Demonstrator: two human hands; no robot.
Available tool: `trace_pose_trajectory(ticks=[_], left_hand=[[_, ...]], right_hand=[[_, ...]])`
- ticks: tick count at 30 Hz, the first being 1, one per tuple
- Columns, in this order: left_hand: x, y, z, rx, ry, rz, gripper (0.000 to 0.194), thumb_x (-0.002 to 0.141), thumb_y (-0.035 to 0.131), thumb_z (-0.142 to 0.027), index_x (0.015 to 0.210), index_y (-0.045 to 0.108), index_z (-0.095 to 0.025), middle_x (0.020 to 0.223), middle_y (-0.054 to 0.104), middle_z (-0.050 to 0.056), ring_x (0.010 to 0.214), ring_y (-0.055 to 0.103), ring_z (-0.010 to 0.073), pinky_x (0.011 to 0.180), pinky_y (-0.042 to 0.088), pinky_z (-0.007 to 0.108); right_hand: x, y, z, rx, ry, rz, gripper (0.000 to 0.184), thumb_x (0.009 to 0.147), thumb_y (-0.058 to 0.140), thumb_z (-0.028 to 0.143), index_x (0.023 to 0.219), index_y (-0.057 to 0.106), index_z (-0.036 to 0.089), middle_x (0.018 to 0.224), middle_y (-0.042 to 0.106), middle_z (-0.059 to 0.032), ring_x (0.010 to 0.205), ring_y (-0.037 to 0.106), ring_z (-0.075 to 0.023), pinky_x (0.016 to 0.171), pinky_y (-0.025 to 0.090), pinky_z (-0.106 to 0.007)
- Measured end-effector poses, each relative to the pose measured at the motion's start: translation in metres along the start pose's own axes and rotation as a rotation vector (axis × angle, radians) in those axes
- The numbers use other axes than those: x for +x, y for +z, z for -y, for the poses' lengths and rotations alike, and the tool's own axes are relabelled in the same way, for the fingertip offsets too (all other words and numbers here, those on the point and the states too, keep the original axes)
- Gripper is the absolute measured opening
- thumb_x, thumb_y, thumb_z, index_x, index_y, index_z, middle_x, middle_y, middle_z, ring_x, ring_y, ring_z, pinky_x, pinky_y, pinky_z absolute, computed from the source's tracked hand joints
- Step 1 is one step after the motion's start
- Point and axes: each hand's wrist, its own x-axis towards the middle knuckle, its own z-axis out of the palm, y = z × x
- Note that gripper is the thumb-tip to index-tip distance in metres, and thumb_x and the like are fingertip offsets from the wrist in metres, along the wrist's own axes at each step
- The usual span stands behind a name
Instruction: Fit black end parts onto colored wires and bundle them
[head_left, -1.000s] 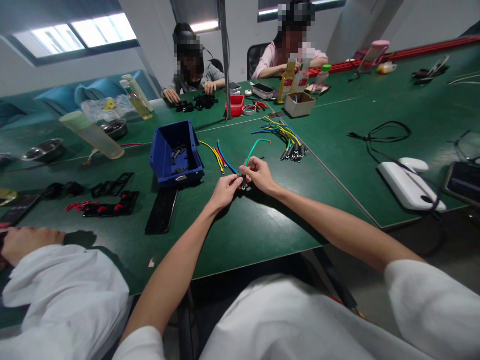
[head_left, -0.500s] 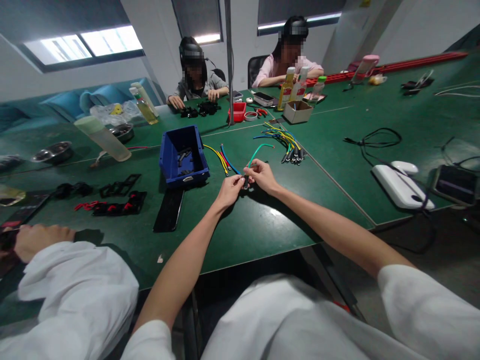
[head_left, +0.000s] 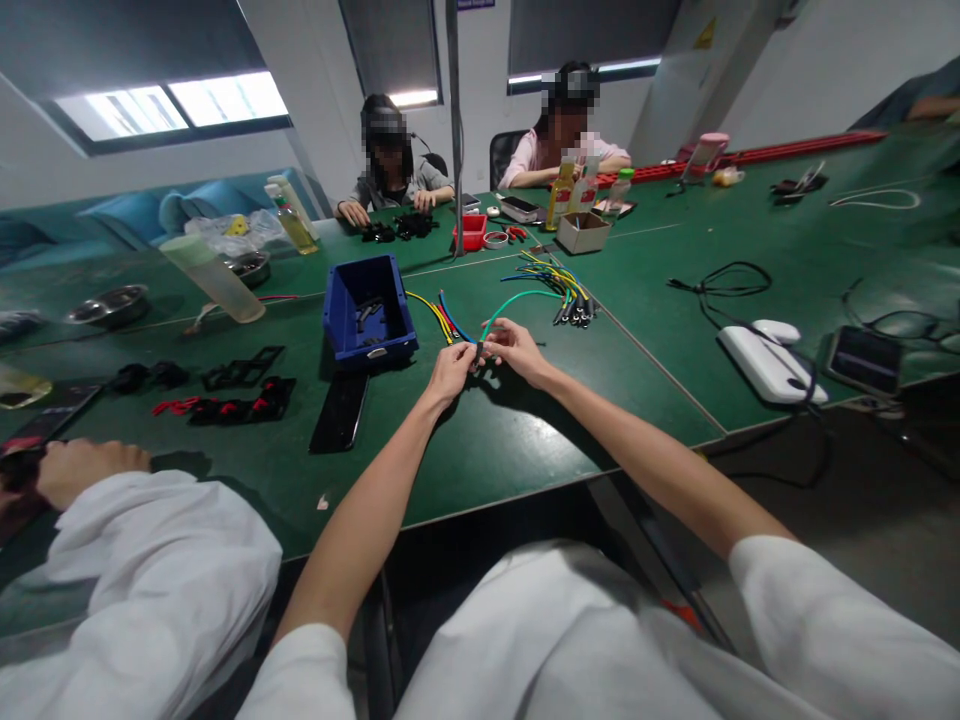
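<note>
Over the table in front of me, a green wire [head_left: 517, 298] arches up and away to the right, with a black sleeve [head_left: 480, 352] at its near end. My left hand [head_left: 452, 372] pinches that end from the left, closed at the sleeve. From the other side my right hand [head_left: 519, 352] has its thumb and finger closed on the wire by the sleeve; the exact contact is partly hidden. Beyond my hands lie a few yellow, red and blue wires [head_left: 435, 317]. Farther right is a bundle of wires with black sleeves and metal lugs [head_left: 576, 310].
A blue bin [head_left: 337, 300] with small black sleeves stands left, a phone [head_left: 339, 412] before it. Black parts [head_left: 240, 400] lie farther left, near a co-worker's hand [head_left: 86, 470]. A white device [head_left: 769, 365] with cable is right. A post [head_left: 455, 130] rises behind; two people sit opposite.
My hands have shifted slightly left with the green wire, whose free end now reaches over the bundle. The view has tilted up and turned a little to the right.
</note>
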Motion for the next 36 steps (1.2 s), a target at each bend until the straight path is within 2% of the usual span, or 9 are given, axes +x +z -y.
trace_pose_trajectory(ticks=[3,6,12,20,28,36], left_hand=[[-0.003,0.007,-0.003,-0.235,-0.105,-0.025,0.028,0.077,0.065,-0.042,0.077,0.063,-0.014,0.067,0.062,0.001,0.061,0.054,0.0089,0.064,0.043,0.023],[-0.006,0.011,-0.008,-0.405,-0.175,0.014,0.026,0.075,0.069,-0.039,0.075,0.061,-0.014,0.068,0.062,0.001,0.063,0.056,0.0086,0.065,0.043,0.023],[-0.006,0.009,-0.008,-0.507,-0.219,0.079,0.031,0.072,0.077,-0.039,0.08,0.062,-0.013,0.071,0.062,0.0,0.064,0.055,0.0076,0.067,0.045,0.023],[-0.005,0.007,-0.004,-0.479,-0.249,0.088,0.04,0.069,0.08,-0.047,0.08,0.06,-0.013,0.067,0.057,-0.002,0.061,0.051,0.007,0.068,0.045,0.024],[-0.002,0.008,-0.002,-0.467,-0.26,0.131,0.039,0.072,0.076,-0.049,0.084,0.061,-0.014,0.066,0.052,-0.004,0.06,0.048,0.0072,0.066,0.045,0.024],[-0.004,0.013,-0.003,-0.339,-0.172,0.136,0.036,0.077,0.069,-0.049,0.078,0.057,-0.015,0.071,0.049,-0.003,0.063,0.048,0.0074,0.065,0.048,0.023]], right_hand=[[-0.003,0.003,0.006,0.073,0.022,0.029,0.051,0.066,0.078,0.034,0.111,0.057,0.022,0.089,0.068,0.0009,0.068,0.062,-0.0107,0.054,0.048,-0.02],[-0.006,0.005,0.013,0.175,0.049,0.061,0.05,0.065,0.079,0.033,0.109,0.056,0.022,0.098,0.071,-0.002,0.074,0.065,-0.0122,0.061,0.05,-0.022],[-0.008,0.005,0.016,0.237,0.05,0.053,0.047,0.066,0.079,0.029,0.109,0.058,0.022,0.089,0.07,0.0009,0.07,0.063,-0.0098,0.066,0.049,-0.022],[-0.008,0.006,0.018,0.208,0.058,0.013,0.05,0.065,0.079,0.031,0.11,0.06,0.021,0.08,0.068,0.0025,0.067,0.063,-0.0114,0.071,0.052,-0.028],[-0.005,0.01,0.015,0.174,0.051,-0.023,0.049,0.066,0.079,0.036,0.107,0.059,0.021,0.071,0.064,0.0051,0.061,0.061,-0.0107,0.063,0.05,-0.026],[-0.001,0.008,0.01,0.01,-0.008,-0.065,0.039,0.069,0.077,0.036,0.102,0.06,0.024,0.068,0.062,0.0039,0.058,0.06,-0.0136,0.06,0.052,-0.029]])
